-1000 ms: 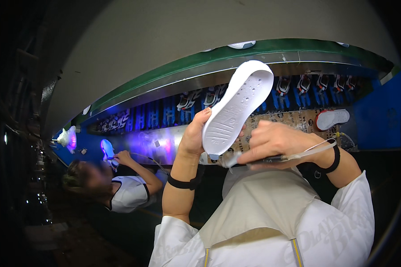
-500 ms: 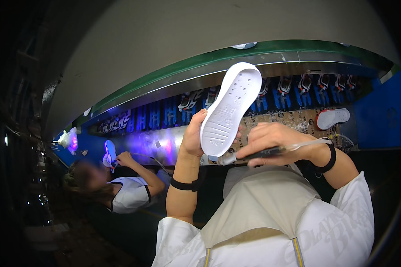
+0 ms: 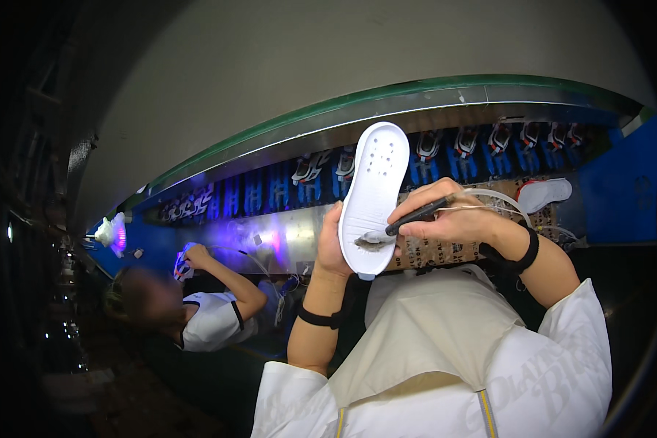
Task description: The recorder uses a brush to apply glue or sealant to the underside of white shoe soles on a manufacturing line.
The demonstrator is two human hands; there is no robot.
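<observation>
My left hand [image 3: 333, 244] grips a white shoe sole [image 3: 373, 191] from behind, holding it upright with its inner face toward me. My right hand [image 3: 449, 217] holds a thin dark-handled brush [image 3: 415, 216] like a pen, its tip touching a greyish smear near the sole's lower end. A clear thin tube runs from the brush past my right wrist, which wears a black band. My left wrist has a black band too.
A conveyor [image 3: 445, 109] with a green and metal edge carries several shoes [image 3: 310, 169] on blue holders. Another white sole [image 3: 544, 193] lies at the right on a cardboard sheet [image 3: 445, 252]. A co-worker [image 3: 197, 321] at the left handles a shoe near a purple lamp [image 3: 117, 235].
The sole has swung from a rightward tilt to nearly upright and come nearer. My right hand has risen from below it, and the brush tip now touches the sole's lower end.
</observation>
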